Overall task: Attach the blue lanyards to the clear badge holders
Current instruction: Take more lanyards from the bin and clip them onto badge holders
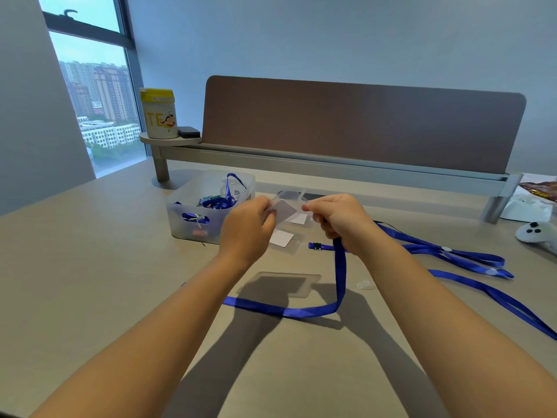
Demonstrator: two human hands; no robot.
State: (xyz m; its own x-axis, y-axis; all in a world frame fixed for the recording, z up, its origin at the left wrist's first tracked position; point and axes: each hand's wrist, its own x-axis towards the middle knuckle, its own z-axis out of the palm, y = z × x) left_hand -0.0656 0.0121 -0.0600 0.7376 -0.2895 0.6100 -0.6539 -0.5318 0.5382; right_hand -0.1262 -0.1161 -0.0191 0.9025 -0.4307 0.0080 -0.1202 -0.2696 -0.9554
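Above the table, my left hand (245, 226) pinches a clear badge holder (284, 209) with a white card inside. My right hand (337, 220) grips the end of a blue lanyard (340, 267) at the holder's right edge; its clip is hidden in my fingers. The strap hangs down and loops across the table toward me. Two more clear badge holders (283, 239) lie flat under my hands. Beside them on the table rest other blue lanyards (452, 254), one with a black clip (316, 245).
A translucent bin (184, 220) with several lanyards and clips stands left of my hands. A small clear clip (365, 285) lies on the table. A white game controller (539, 235) sits at the far right. A brown divider panel (361, 122) and a yellow-lidded jar (158, 114) stand behind.
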